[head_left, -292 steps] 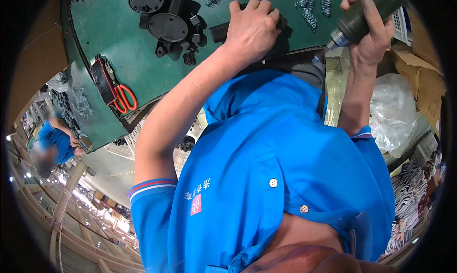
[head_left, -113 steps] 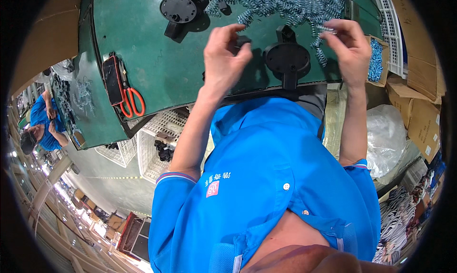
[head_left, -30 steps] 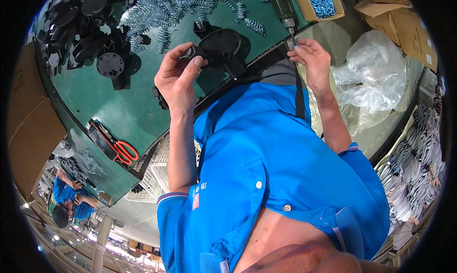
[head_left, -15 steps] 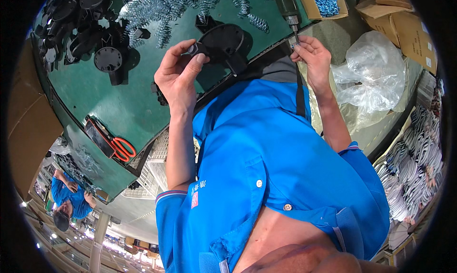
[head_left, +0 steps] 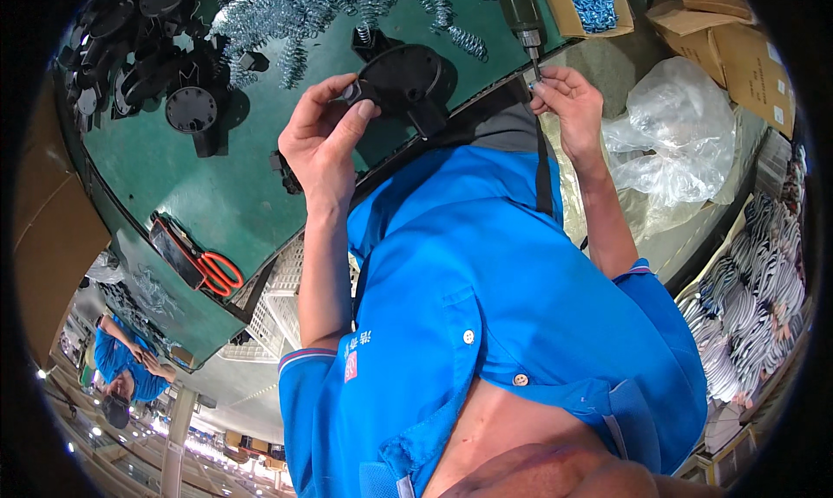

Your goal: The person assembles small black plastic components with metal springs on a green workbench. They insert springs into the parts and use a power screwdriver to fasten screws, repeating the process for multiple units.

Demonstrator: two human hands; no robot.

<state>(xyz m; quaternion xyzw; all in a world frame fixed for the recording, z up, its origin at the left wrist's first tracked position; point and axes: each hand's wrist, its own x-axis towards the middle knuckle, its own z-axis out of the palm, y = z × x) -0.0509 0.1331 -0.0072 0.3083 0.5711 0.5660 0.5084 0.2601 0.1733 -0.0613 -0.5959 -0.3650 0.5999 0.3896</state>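
Observation:
My left hand is closed, pinching a small projecting end at the left of a round black plastic part between thumb and fingers. That part lies at the near edge of the green worktable. To the right, an electric screwdriver points down toward me with its thin bit. My right hand pinches a tiny bluish screw at the tip of that bit; the fingers partly hide it.
Metal springs lie heaped at the table's far side, with black plastic parts to the left. Orange-handled scissors lie nearer. A box of blue screws, a clear plastic bag and cartons are rightward. A co-worker is lower left.
My hands stay nearly where they were, the left on the black part and the right at the bit. The view has shifted slightly. The co-worker's hands have come together.

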